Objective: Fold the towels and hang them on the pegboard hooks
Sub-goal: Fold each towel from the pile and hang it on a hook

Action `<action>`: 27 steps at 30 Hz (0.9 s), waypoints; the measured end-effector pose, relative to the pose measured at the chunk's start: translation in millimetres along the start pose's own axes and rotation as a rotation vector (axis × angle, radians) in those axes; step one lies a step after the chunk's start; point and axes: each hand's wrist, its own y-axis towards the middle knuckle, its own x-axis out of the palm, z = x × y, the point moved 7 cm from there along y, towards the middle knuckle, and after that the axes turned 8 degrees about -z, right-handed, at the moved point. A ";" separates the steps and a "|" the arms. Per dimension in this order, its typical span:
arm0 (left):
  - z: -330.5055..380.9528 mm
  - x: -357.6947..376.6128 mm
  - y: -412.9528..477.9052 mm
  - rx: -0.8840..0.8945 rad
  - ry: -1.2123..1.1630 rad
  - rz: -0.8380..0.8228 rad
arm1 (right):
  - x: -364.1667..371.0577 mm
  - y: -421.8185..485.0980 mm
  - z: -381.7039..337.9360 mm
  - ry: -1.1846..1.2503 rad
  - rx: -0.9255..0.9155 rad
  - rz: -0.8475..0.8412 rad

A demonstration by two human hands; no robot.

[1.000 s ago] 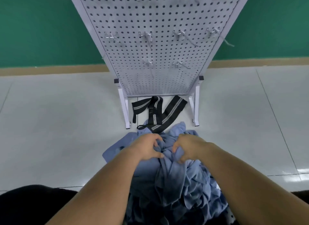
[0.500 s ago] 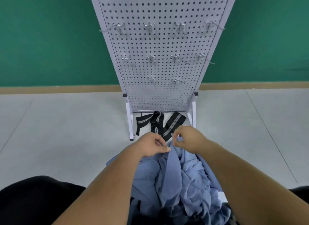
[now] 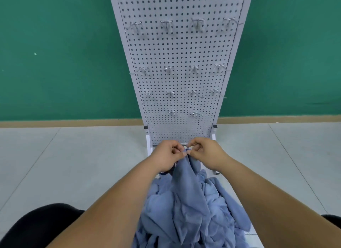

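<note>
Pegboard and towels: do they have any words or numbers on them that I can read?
No text can be read anywhere.
The pegboard shows only holes and hooks.
The towels are plain blue, also the one that the left hand and right hand pinch.
The wall and floor bear no writing.

Bare floor [image 3: 73, 164] lies open at 9 and 3 o'clock. At 12 o'clock the pegboard [image 3: 181, 50] bars passage, and its hooks [image 3: 167, 25] jut out, though how far is unclear. The towel heap [image 3: 193, 207] fills 6 o'clock.
</note>
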 end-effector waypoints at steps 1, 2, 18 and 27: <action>11.0 -7.7 -0.3 0.019 0.017 0.009 | -6.7 0.5 -8.8 0.002 -0.020 0.011; 21.8 -16.2 -0.3 0.044 0.033 0.022 | -14.4 0.2 -19.9 -0.009 -0.042 0.016; 124.4 -113.6 -35.7 0.272 0.068 0.290 | -115.0 -33.7 -91.3 0.428 -0.167 0.069; 129.0 -77.7 -25.9 0.360 0.042 0.166 | -86.0 -9.2 -118.7 0.194 -0.198 0.046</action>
